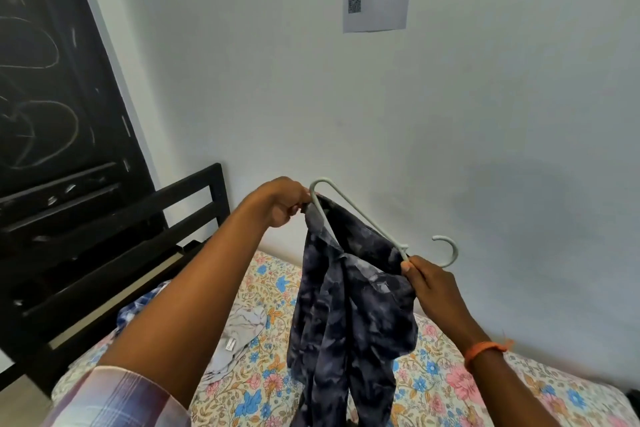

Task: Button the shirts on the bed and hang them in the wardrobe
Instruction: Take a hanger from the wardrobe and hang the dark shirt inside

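A: So, how far along is the person?

B: Partway. The dark patterned shirt [349, 291] is up off the bed [263, 388] and half threaded onto the pale hanger [363, 218]. The left hand [280, 201] pinches the shirt's shoulder at the hanger's far end; the right hand [427, 282] pinches the hanger's neck just below the hook, fingers curled round it.

A: Is it buttoned?

B: That cannot be told; the cloth hangs bunched and twisted, so the front is hidden.

A: And what's left?

B: The other shoulder looks not yet seated, and the wardrobe trip has not happened. A grey shirt [242, 333] and a blue checked shirt [142, 305] lie crumpled on the flowered sheet, apparently untouched.
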Motion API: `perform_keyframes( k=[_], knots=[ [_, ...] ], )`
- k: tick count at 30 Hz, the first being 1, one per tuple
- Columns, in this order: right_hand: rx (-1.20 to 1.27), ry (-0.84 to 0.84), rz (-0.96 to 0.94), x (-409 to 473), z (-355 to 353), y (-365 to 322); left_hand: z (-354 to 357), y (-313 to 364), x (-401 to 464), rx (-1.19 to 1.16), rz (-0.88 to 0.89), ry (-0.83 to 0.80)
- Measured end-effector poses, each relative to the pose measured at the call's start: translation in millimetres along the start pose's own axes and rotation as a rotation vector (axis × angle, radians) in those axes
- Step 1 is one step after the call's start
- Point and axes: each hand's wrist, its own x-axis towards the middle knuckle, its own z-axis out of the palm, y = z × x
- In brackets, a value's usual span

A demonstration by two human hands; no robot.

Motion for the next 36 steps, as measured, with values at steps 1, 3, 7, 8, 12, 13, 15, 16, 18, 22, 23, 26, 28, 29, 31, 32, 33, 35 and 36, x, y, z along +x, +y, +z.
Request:
perform_keyframes(
  k=[1,3,7,8,12,13,15,16,18,22,23,26,28,29,31,32,33,35,36],
  knots=[
    [0.002,-0.003,0.0,0,-1,1,1,-3,4,-0.014,-0.026,-0.032],
    [0.002,0.003,-0.005,-1,0,4,8,-7,5,-0.09,-0.061,-0.075],
    [0.031,-0.014,0.009,4,-1,6,21,-12,6,-0.106,0.026,-0.023],
    [0.028,-0.016,0.006,6,-2,7,22,-13,6,-0.129,0.04,-0.048],
    [-0.002,-0.015,-0.016,12,-8,5,11,-22,14,-0.267,0.043,-0.245],
    [-0.006,-0.013,-0.027,13,-9,4,10,-23,16,-0.283,0.044,-0.277],
    [-0.02,-0.006,-0.052,15,-11,2,10,-24,17,-0.314,0.083,-0.246],
    [-0.027,-0.006,-0.058,16,-12,2,9,-27,19,-0.321,0.118,-0.23],
    [-0.022,-0.012,-0.052,17,-14,3,7,-30,20,-0.299,0.202,-0.229],
    [0.128,-0.016,0.012,9,-16,4,-4,-36,16,-0.17,0.31,-0.277],
    [0.236,-0.017,0.066,7,-16,5,-6,-35,14,-0.118,0.329,-0.29],
    [0.637,0.045,0.18,0,-15,4,-8,-34,8,0.039,0.342,-0.325],
    [0.755,0.126,0.183,-2,-15,1,-10,-36,7,0.076,0.341,-0.335],
    [0.757,0.145,0.181,-4,-16,-1,-11,-37,6,0.084,0.336,-0.349],
    [0.696,0.154,0.158,-6,-17,0,-13,-40,7,0.115,0.314,-0.394],
    [0.659,0.147,0.147,-7,-18,2,-13,-41,6,0.122,0.303,-0.423],
    [0.633,0.137,0.145,-7,-19,5,-13,-42,5,0.113,0.286,-0.454],
    [0.602,0.125,0.155,-4,-24,8,-11,-48,6,0.067,0.27,-0.486],
    [0.585,0.13,0.151,-2,-26,10,-11,-51,6,0.038,0.263,-0.499]
  ],
)
